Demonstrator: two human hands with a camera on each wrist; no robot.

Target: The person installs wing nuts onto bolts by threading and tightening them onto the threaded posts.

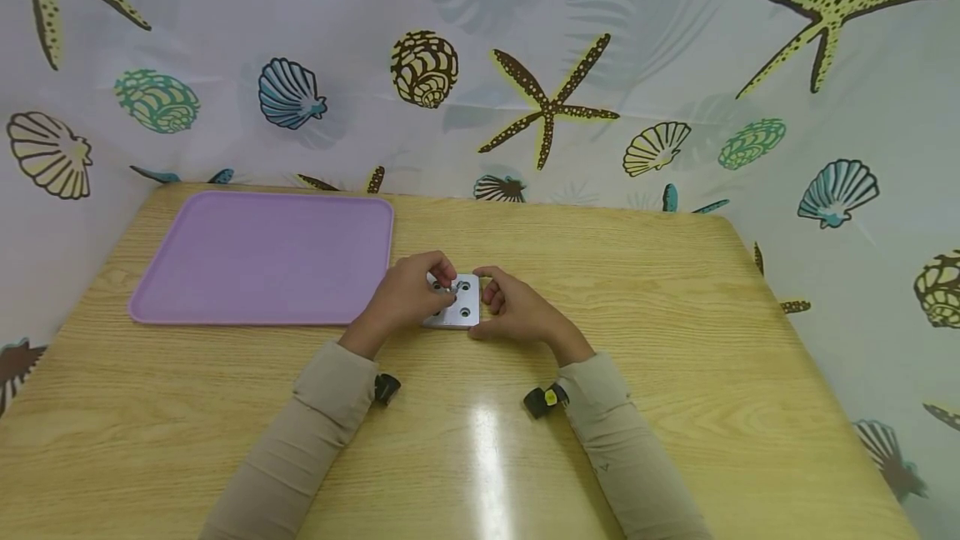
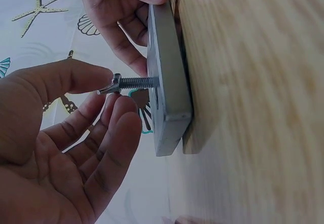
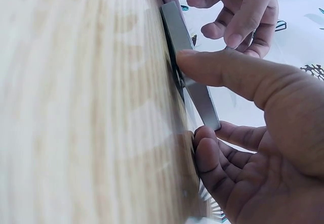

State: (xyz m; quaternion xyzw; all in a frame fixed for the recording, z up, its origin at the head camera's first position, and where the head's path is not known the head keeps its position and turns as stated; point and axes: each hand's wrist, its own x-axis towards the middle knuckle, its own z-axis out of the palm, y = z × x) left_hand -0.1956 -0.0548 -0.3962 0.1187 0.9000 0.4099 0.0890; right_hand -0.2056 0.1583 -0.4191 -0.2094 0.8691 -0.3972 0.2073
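Observation:
My left hand (image 1: 408, 292) pinches a silver bolt (image 2: 135, 83) by its head between thumb and fingertips. The bolt's threaded shank points at the upper face of a square metal plate (image 1: 472, 300), and its tip meets or enters that face; how deep, I cannot tell. Several round holes show in the plate, others being covered by the left hand. From the right side, my right hand (image 1: 522, 311) grips the plate, thumb on the near edge and index finger on the far edge. Its other fingers curl beside the plate.
A purple tray (image 1: 262, 324) lies flat on the wooden table (image 1: 637, 273), to the left of the plate. Behind the table hangs a white cloth (image 1: 360, 140) printed with shells and starfish. Black wrist straps (image 1: 386, 389) sit at both cuffs.

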